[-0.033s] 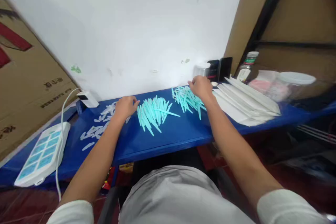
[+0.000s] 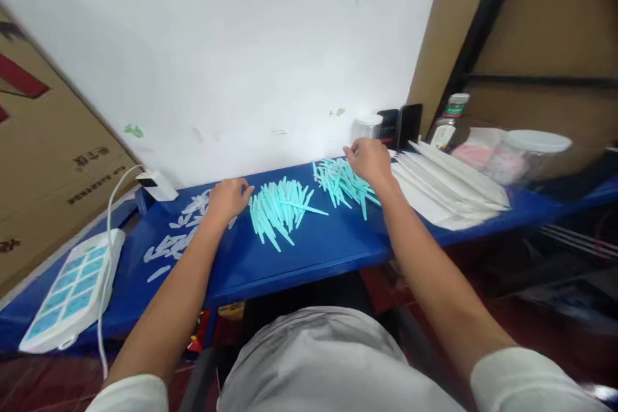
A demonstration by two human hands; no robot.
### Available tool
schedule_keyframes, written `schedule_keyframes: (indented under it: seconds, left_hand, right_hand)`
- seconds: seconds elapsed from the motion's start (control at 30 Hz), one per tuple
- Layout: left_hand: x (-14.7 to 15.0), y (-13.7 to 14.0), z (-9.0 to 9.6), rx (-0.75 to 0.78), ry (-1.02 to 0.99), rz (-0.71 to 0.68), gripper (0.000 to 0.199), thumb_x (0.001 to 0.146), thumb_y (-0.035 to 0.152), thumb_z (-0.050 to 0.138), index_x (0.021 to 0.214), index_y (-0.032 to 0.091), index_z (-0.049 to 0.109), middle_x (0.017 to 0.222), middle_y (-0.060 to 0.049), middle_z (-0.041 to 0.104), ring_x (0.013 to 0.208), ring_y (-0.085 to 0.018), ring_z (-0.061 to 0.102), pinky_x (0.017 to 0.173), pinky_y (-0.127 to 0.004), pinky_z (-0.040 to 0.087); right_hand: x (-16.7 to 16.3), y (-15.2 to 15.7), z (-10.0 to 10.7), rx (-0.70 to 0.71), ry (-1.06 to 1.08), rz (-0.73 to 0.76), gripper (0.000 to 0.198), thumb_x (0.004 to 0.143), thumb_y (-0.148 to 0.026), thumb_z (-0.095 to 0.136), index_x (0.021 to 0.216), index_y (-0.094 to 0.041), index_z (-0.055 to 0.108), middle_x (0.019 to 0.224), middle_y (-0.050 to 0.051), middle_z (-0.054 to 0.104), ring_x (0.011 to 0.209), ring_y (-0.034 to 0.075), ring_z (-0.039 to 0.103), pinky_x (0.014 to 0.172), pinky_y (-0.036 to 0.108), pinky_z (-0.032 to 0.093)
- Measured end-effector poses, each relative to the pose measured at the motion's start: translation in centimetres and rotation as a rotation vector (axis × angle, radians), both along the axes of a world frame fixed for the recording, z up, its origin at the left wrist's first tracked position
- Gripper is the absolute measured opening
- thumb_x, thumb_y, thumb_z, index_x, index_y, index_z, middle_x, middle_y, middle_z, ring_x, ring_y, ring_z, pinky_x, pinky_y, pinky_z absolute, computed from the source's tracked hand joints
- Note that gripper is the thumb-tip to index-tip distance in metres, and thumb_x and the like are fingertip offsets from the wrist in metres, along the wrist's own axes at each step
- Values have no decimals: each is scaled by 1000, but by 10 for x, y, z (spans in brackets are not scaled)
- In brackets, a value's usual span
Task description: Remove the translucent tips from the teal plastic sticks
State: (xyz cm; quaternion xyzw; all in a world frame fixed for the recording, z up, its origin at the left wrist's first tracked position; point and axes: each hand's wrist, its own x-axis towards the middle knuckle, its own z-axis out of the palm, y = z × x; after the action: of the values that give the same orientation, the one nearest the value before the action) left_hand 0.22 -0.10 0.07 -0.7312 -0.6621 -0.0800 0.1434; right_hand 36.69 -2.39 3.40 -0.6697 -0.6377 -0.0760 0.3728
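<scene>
A pile of slim, tapered teal sticks [image 2: 279, 209] lies fanned out on the blue table [image 2: 309, 251]. To its left is my left hand [image 2: 229, 198], fingers curled and thumb toward the pile, over the edge of scattered pale translucent pieces [image 2: 176, 241]. What its fingertips hold, if anything, is hidden. A second heap of teal sticks [image 2: 340, 181] lies farther right. Over that heap's far right side rests my right hand [image 2: 371, 159], fingers bent inward and thumb close to them. I cannot make out anything between those fingers.
A white power strip [image 2: 74, 290] with its cable is at the left, near a small white box [image 2: 157, 185]. White envelopes [image 2: 451, 190] are stacked at the right. Behind are a clear jar [image 2: 367, 127], dark phones [image 2: 410, 125], a bottle [image 2: 447, 122] and a lidded tub [image 2: 526, 151].
The view has shifted slightly, so most things sit a little farther left. Both hands stay almost where they were, with their fingers still curled.
</scene>
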Motion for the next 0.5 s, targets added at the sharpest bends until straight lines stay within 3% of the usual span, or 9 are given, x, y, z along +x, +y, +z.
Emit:
schedule_keyframes:
  seconds: [0.07,0.13,0.23,0.33,0.4,0.5]
  left_hand:
    - [4,-1,1,-2,6,-6,45,100,53,46,106,22,78,96,-14,79,95,-35,73,79,-39,52]
    - [7,0,1,-10,11,-10,44,99,52,46,105,22,77,94,-14,79,92,-34,73,76,-38,51]
    - [11,6,1,-16,18,-16,43,98,52,47,105,22,77,93,-14,79,89,-35,72,71,-37,48]
    - [15,12,2,6,34,-29,44,98,54,47,105,22,76,93,-13,78,87,-34,71,66,-35,43]
    - [19,12,3,36,37,-43,45,98,53,46,105,21,76,91,-11,78,85,-33,70,63,-35,39]
    - [23,10,3,69,29,-49,45,99,53,44,105,21,75,86,-9,76,80,-31,68,60,-34,35]
  right_hand:
    - [7,-37,1,85,65,153,31,99,-40,63,78,-17,67,67,3,60,65,18,50,65,30,30]
    - [21,-81,-3,34,209,443,36,98,-44,65,73,-19,62,60,-3,50,59,14,44,62,27,31]
    - [56,-156,-28,-312,422,783,44,95,-47,70,66,-18,55,59,-5,46,58,11,40,60,25,33]
    - [93,-215,-88,-733,601,935,45,93,-55,70,72,-16,64,66,-1,57,61,12,46,60,25,34]
    - [107,-238,-146,-885,782,851,49,92,-62,67,75,-16,67,67,1,60,60,12,47,59,26,34]
    - [103,-247,-235,-737,1011,361,53,96,-69,55,80,-20,66,65,0,55,60,16,49,56,28,34]
